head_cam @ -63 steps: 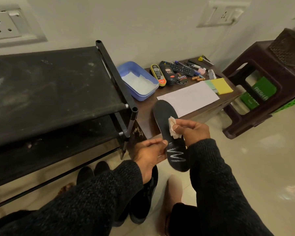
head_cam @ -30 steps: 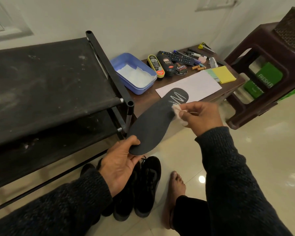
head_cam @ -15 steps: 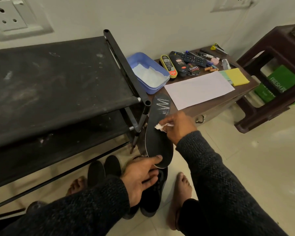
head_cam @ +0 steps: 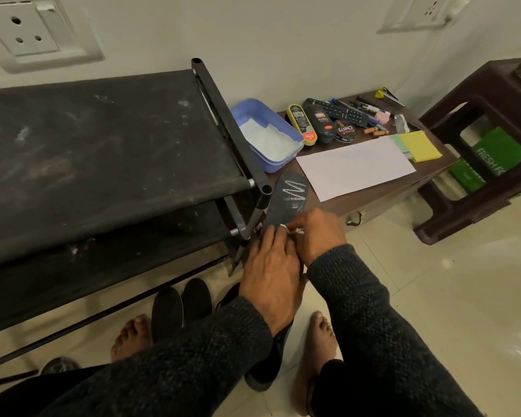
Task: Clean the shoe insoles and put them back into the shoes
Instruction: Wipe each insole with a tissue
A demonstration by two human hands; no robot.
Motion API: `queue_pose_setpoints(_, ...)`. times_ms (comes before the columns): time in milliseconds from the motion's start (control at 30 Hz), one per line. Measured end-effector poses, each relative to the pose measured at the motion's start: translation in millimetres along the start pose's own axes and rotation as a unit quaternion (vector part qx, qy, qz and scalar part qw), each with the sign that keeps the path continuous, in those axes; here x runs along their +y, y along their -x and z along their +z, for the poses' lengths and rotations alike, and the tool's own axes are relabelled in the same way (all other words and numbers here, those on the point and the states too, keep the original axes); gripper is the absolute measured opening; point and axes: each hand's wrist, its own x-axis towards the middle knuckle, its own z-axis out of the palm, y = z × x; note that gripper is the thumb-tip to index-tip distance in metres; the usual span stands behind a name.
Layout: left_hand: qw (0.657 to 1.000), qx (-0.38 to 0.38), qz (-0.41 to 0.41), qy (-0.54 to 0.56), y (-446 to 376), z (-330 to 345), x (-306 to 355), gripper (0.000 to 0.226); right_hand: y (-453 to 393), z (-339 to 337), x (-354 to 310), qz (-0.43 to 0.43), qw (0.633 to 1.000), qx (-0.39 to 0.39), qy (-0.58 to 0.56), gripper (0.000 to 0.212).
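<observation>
Your left hand (head_cam: 272,276) has come up off the heel end and now lies flat over the middle of the insole (head_cam: 286,203), fingers straight and close together, pressing it steady. Half a second ago that hand only cupped the bottom tip. Your right hand (head_cam: 319,233) has slid in tight beside it, fingers curled and pinching the white wipe (head_cam: 291,229) against the insole's surface. The insole stands tilted, its top end with the white zigzag mark over the front left corner of the low table (head_cam: 373,195), just beside the shoe rack (head_cam: 103,152) post; its lower end is hidden under your hands. The black shoe (head_cam: 271,365) waits on the floor below. That zigzag looks only partly rubbed, so you're mid-clean, I'd say; refitting is not yet near.
</observation>
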Motion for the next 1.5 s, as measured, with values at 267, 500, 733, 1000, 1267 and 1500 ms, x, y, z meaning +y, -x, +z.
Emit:
queue_pose_setpoints(267, 0.992, -0.046, -0.020, -0.111, -19, -6, 1, 0.068, -25, -4, -2, 0.044, 0.996, 0.068, -0.022, 0.026)
queue_pose_setpoints(500, 0.987, -0.086, -0.027, -0.135, -20, -12, 5, 0.072, -86, -12, 5, 0.051, 0.995, 0.083, -0.019, 0.025)
queue_pose_setpoints(733, 0.983, -0.103, -0.030, -0.150, -24, -23, 8, 0.062, -49, -19, 13, 0.006, 0.999, 0.032, -0.008, 0.023)
queue_pose_setpoints(1000, 0.983, -0.120, -0.035, -0.133, -29, -24, 10, 0.051, -21, -7, 14, -0.026, 0.997, 0.065, -0.020, 0.020)
queue_pose_setpoints(1267, 0.987, -0.123, -0.037, -0.096, -27, -29, 8, 0.051, -113, -20, 8, 0.025, 0.997, 0.069, 0.013, 0.022)
queue_pose_setpoints(1500, 0.986, -0.136, -0.042, -0.087, -27, -35, 9, 0.051, -97, -14, 7, 0.014, 0.998, 0.062, 0.022, 0.028)
